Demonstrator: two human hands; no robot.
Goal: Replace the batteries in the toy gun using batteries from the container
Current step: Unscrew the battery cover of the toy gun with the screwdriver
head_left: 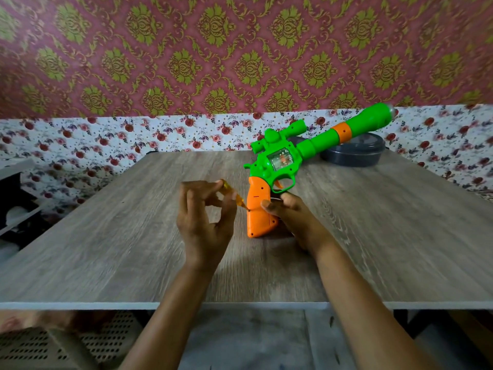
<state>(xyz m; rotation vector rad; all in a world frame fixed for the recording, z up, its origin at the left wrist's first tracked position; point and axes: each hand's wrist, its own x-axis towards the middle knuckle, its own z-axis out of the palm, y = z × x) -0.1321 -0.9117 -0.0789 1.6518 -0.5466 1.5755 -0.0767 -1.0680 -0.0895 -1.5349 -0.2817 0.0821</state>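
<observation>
A green toy gun (282, 158) with an orange grip (258, 212) stands upright on the wooden table (133, 222), barrel pointing up and to the right. My right hand (288, 212) grips the orange handle from the right side. My left hand (205, 212) pinches a small yellow-handled screwdriver (233, 194) between thumb and fingers; its tip touches a screw hole on the left face of the grip. A dark round lidded container (352, 153) sits behind the barrel at the table's far right. No batteries are visible.
The table backs onto a wall with floral paper (106, 140). A white shelf unit (16, 198) stands at the left. A perforated plastic chair seat (53, 345) shows below the table's near edge.
</observation>
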